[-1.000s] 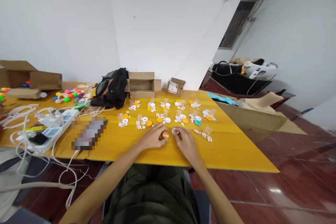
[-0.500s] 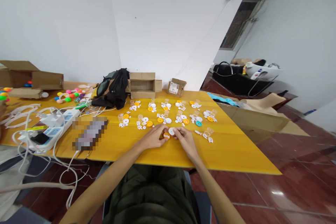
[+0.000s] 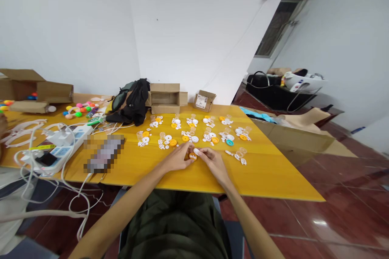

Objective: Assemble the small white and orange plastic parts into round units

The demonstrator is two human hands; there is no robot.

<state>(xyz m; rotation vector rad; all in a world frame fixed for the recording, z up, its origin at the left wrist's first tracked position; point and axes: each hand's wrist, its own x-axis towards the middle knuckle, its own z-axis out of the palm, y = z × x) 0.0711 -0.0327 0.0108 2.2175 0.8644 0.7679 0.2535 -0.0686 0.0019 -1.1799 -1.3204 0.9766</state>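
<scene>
My left hand (image 3: 181,157) is closed around the edge of a round orange plastic piece (image 3: 193,156) with small white parts inside it. My right hand (image 3: 212,161) pinches a white plastic disc (image 3: 196,151), tilted nearly edge-on just above the orange piece. Whether the two pieces touch, I cannot tell. To the right of my right hand lie clear plastic cups (image 3: 241,152) and small white pieces (image 3: 243,162). Beyond my hands are groups of similar parts, among them a white disc (image 3: 194,139), an orange disc (image 3: 173,143) and a teal disc (image 3: 230,143).
On the left are a phone (image 3: 106,153), a power strip (image 3: 65,149) with tangled white cables, and colourful balls (image 3: 79,110). A black bag (image 3: 133,103), an open carton (image 3: 165,109) and a small box (image 3: 204,101) stand at the back of the yellow table (image 3: 273,182).
My right hand has moved the white disc slightly left and tipped it from face-on to nearly edge-on, closer over the orange piece. My left hand has barely moved.
</scene>
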